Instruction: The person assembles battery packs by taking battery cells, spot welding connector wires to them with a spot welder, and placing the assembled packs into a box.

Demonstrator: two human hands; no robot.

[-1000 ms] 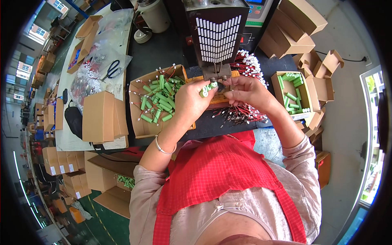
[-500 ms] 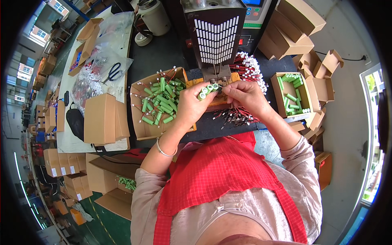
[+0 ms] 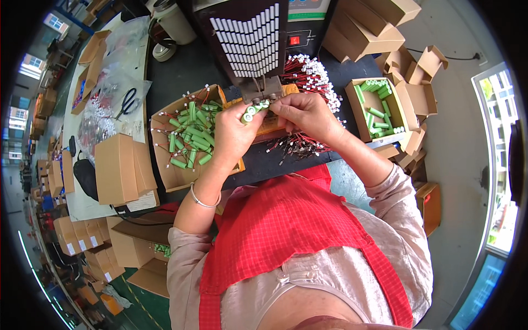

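Several green cylindrical battery cells (image 3: 250, 114) with white-ringed ends are gripped in my left hand (image 3: 233, 131), ends turned up. They sit right under the metal electrode head (image 3: 263, 89) of a dark spot welder (image 3: 245, 41). My right hand (image 3: 312, 116) is closed in a pinch at the right end of the cells, close to the electrodes. Whatever lies between its fingertips is too small and covered to make out. Red and black wires with white connectors (image 3: 316, 74) lie in a bundle behind and below my right hand.
An open carton (image 3: 160, 159) of wired green cells stands left of my hands. On the right, a smaller box (image 3: 352, 102) holds more green cells. Folded cartons (image 3: 368, 41), scissors (image 3: 127, 102), a plastic bag (image 3: 93, 124) and a kettle (image 3: 175, 25) surround the work area.
The whole view has shifted, so the bench and hands appear further left. The cells now sit closer under the electrodes, partly covered by them. Both hands keep their grip.
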